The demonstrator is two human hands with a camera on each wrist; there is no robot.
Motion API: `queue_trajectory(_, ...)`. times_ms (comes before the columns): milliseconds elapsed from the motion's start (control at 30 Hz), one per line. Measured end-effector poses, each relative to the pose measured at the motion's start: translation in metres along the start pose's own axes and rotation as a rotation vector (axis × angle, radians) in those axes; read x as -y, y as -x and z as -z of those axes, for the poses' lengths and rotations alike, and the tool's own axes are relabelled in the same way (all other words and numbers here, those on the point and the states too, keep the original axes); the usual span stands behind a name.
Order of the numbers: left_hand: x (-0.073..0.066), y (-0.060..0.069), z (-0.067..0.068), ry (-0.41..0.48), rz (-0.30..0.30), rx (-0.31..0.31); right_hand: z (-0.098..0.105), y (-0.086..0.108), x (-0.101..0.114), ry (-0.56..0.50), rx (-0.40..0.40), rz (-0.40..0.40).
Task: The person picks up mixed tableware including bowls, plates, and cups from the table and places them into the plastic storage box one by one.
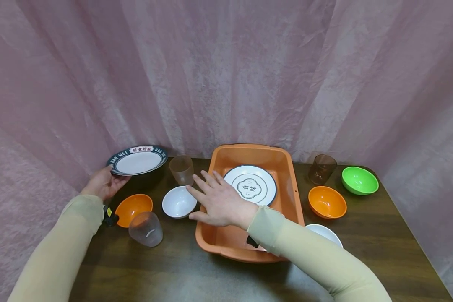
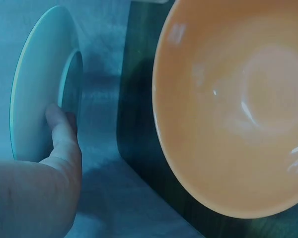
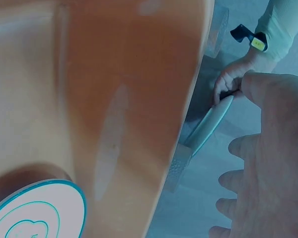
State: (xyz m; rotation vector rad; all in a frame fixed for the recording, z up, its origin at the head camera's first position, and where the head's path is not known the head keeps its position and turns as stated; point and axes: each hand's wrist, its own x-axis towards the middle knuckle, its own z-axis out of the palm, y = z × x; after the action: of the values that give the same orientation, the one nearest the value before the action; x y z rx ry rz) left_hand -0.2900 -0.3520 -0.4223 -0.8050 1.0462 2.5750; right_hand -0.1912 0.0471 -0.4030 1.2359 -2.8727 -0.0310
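At the far left, my left hand [image 1: 103, 183] grips the near edge of a dark-rimmed white plate [image 1: 139, 162] and holds it above the table. Its fingers [image 2: 62, 126] lie against the plate's pale underside in the left wrist view. My right hand [image 1: 224, 201], palm down with fingers spread, hovers over the left side of an orange basin [image 1: 297, 201] and holds nothing. Inside the basin is a white plate [image 1: 262, 180] with a blue rim and a printed emblem. Just below my left hand sits an orange bowl [image 1: 134, 207].
Left of the basin are a white bowl [image 1: 179, 202], a clear cup [image 1: 182, 170] and a frosted cup [image 1: 146, 229]. To its right stand a brown cup [image 1: 322, 169], a green bowl [image 1: 360, 180], another orange bowl [image 1: 327, 202] and a white bowl [image 1: 326, 233]. A pink curtain [image 1: 226, 75] hangs behind.
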Motion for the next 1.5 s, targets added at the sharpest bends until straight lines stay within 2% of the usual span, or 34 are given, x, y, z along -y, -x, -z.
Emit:
queue_trajectory(133,0.001,0.006,-0.005,-0.006,-0.013,0.032,0.002,0.002,-0.004,-0.007,0.005,-0.007)
queue_trajectory(500,0.000,0.033,-0.029,-0.047,-0.035,0.106,0.010,0.011,-0.016,0.005,-0.020,-0.030)
queue_trajectory(700,0.006,0.046,-0.048,-0.124,-0.069,0.155,0.016,0.024,-0.030,0.003,-0.029,-0.048)
queue_trajectory(900,0.026,0.056,-0.077,-0.268,-0.092,0.183,0.021,0.045,-0.051,0.009,-0.025,-0.105)
queue_trajectory(1100,0.052,0.063,-0.103,-0.443,-0.110,0.241,0.023,0.072,-0.069,0.002,-0.085,-0.124)
queue_trajectory(1267,0.077,0.067,-0.123,-0.579,-0.128,0.288,0.025,0.097,-0.080,0.023,-0.106,-0.146)
queue_trajectory(1500,0.107,0.072,-0.143,-0.644,-0.111,0.369,0.023,0.129,-0.095,0.042,-0.100,-0.199)
